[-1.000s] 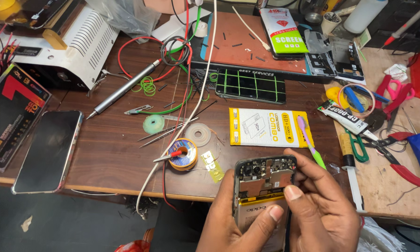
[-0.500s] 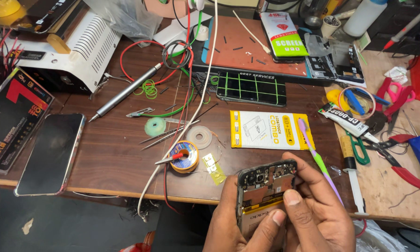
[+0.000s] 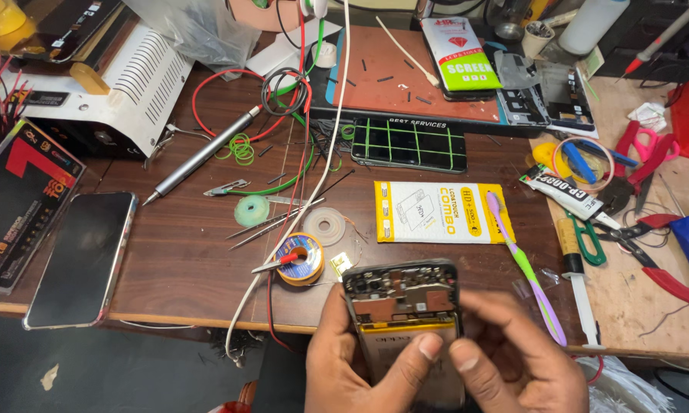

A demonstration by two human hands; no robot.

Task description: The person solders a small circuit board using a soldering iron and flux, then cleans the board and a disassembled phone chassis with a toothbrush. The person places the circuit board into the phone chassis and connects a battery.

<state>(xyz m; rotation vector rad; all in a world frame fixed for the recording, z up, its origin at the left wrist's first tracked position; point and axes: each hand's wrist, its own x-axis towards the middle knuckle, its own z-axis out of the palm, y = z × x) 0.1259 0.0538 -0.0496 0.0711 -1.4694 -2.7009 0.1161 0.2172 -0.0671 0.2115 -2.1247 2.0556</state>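
Cluttered wooden bench point(image 3: 184, 260): opened phone held over the near edge.

The opened phone point(image 3: 402, 306), back cover off with circuit board and battery exposed, sits upright at the bench's near edge, facing the camera so the internals can be seen. The left hand point(image 3: 352, 359) cradles its lower left side, thumb laid across the battery, grip closed on the phone body. The right hand point(image 3: 513, 359) closes in from the right, thumb and fingers bearing on the lower right edge; this hand is blurred, so exact contact cannot be told. The phone thus lies between both grips, its upper half free. Just beyond lie a solder spool point(image 3: 300, 260), a yellow screen-protector packet point(image 3: 436, 212) and a purple-green toothbrush point(image 3: 524, 264). A second phone point(image 3: 80, 256) lies face up, well apart to the left.
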